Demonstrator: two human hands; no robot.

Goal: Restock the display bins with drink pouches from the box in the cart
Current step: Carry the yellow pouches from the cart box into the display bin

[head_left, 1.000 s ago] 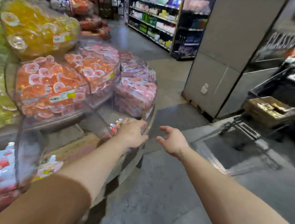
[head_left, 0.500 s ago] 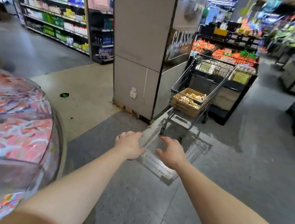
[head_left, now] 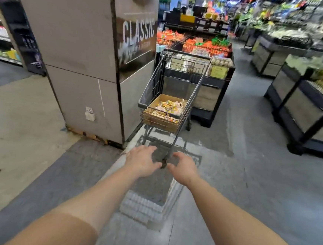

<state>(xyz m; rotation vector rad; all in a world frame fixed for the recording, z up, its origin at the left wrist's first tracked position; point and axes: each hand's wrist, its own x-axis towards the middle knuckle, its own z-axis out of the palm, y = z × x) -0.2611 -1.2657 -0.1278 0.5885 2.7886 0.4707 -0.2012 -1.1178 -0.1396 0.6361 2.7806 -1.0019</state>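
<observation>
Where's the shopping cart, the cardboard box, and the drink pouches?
shopping cart (head_left: 153, 84): head view, left wire side.
cardboard box (head_left: 157, 123): head view, front wall.
drink pouches (head_left: 170, 107): head view, top of pile.

Your cart (head_left: 176, 79) is dark grey wire. The box (head_left: 158, 118) in it is plain brown, and the drink pouches (head_left: 170, 107) inside are white with yellow and orange bits. The floor (head_left: 249, 168) is speckled grey, with a pale tan patch on your left. The pillar (head_left: 75, 48) is beige, and its dark sign (head_left: 137, 37) has white letters. Orange and green packs (head_left: 207, 43) fill the black stand behind.
</observation>
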